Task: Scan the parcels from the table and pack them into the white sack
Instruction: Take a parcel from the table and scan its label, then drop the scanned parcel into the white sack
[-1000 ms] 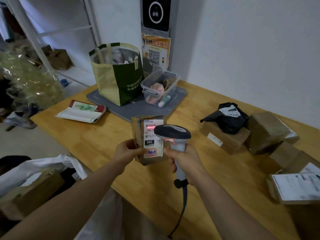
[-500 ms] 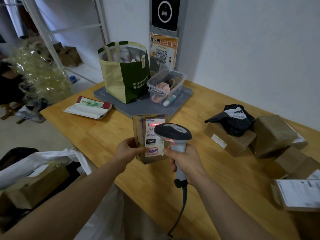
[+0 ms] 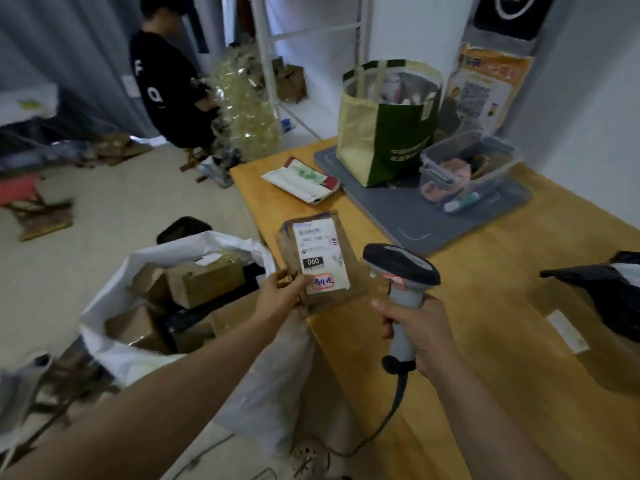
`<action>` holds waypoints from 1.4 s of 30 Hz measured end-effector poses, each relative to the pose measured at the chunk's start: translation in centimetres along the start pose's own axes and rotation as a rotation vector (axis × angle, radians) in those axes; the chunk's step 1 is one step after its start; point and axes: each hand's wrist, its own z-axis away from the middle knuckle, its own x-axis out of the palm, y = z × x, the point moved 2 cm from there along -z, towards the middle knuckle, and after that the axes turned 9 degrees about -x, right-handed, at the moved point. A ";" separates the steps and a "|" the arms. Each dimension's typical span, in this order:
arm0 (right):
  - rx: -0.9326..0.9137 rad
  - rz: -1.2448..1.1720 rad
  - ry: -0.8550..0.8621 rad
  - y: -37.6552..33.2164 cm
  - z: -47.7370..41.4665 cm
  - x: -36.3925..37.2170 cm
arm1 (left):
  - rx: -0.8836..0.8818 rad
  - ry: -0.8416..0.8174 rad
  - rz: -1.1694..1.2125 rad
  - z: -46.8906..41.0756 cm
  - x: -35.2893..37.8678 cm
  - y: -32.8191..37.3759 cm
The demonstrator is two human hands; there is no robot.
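My left hand pinches the lower left corner of a small brown parcel with a white label marked 060, held above the table's left edge. My right hand grips the handle of a grey barcode scanner, whose head sits just right of the parcel. The white sack stands open on the floor to the left of the table, with several brown boxes inside. At the right edge, a black bagged parcel lies on the wooden table.
A green and cream tote bag and a clear plastic bin stand on a grey mat at the back. A red and white envelope lies near the table corner. A person in black sits at far left.
The view has swung left, bringing the sack and floor into sight. The parcel has moved left away from the scanner head, toward the table edge; the red scan line is gone from the label.
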 end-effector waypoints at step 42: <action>0.348 0.455 -0.056 8.6 -10.2 27.9 | -0.611 0.688 0.236 -11.8 -36.7 -8.2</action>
